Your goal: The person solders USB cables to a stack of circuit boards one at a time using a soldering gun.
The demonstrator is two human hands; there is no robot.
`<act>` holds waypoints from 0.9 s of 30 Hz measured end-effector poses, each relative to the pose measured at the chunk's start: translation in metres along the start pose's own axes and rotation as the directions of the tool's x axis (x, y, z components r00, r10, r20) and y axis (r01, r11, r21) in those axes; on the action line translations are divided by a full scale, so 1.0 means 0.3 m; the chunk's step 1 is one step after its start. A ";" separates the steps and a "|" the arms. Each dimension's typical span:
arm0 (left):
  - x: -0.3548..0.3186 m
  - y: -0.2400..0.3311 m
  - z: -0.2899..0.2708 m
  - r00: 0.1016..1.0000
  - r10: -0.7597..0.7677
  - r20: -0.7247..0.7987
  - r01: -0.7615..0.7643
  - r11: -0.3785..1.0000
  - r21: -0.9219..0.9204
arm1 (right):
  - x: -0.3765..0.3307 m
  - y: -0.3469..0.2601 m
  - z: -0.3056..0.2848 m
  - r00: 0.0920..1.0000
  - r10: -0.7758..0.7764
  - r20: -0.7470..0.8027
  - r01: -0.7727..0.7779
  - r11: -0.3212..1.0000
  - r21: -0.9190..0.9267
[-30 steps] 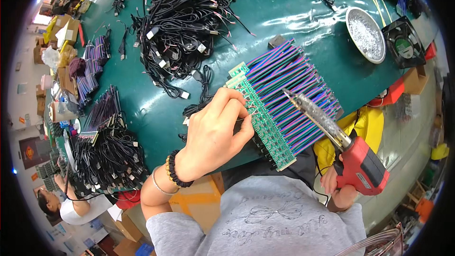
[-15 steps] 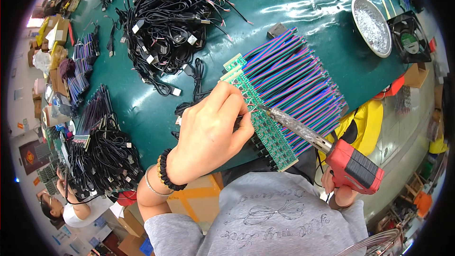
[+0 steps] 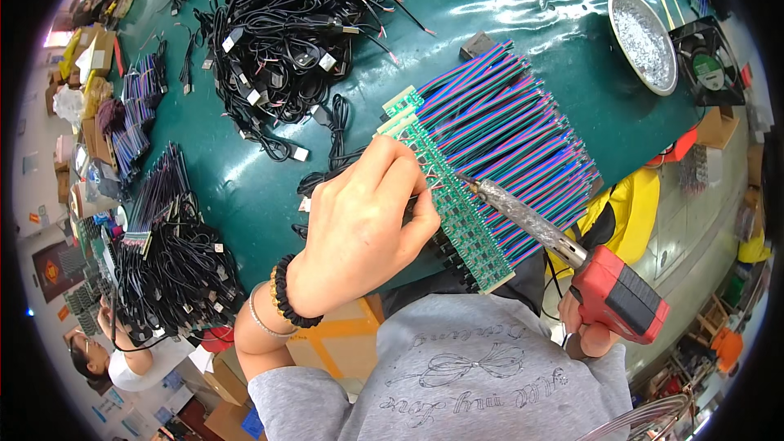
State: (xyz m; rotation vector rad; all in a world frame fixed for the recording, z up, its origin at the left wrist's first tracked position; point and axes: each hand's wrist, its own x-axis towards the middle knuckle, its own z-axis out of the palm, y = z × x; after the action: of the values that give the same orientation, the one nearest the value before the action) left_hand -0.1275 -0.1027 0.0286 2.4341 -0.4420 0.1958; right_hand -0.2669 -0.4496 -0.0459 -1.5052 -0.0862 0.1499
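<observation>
Head view. Left hand (image 3: 363, 224) pinched a thin wire at the green circuit-board strip (image 3: 445, 196) on the green table (image 3: 523, 0). Right hand (image 3: 584, 331) was clenched around the red soldering iron (image 3: 608, 290), its tip touching the strip. Risk: the hot barrel could scorch the coloured ribbon wires (image 3: 514, 131) alongside. Cardboard boxes (image 3: 347, 343), brown with orange tape, lay below the table edge.

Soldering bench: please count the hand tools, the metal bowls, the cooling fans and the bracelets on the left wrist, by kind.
Red soldering iron, held in the right hand: 1
Metal bowl: 1
Black fan: 1
Bracelets by the left hand: 2
Total: 5
</observation>
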 end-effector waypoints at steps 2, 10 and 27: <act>-0.001 -0.001 -0.001 1.000 0.005 0.001 -0.005 1.000 0.000 | -0.029 0.018 0.002 0.970 0.015 -0.242 -0.029 0.998 -0.056; 0.007 0.001 -0.007 1.000 0.003 0.031 -0.004 1.000 0.007 | 0.076 -0.043 0.011 0.982 -0.075 0.174 0.048 0.987 0.154; 0.051 0.018 -0.053 0.967 -0.117 0.226 0.119 0.993 0.004 | 0.094 -0.086 0.080 0.997 -0.070 0.024 0.072 0.988 -0.133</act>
State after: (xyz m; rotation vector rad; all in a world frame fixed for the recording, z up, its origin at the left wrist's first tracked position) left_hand -0.1156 -0.1008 0.0478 2.4742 -0.3937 -0.1358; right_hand -0.2416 -0.4232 -0.0195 -1.6327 -0.1677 0.1030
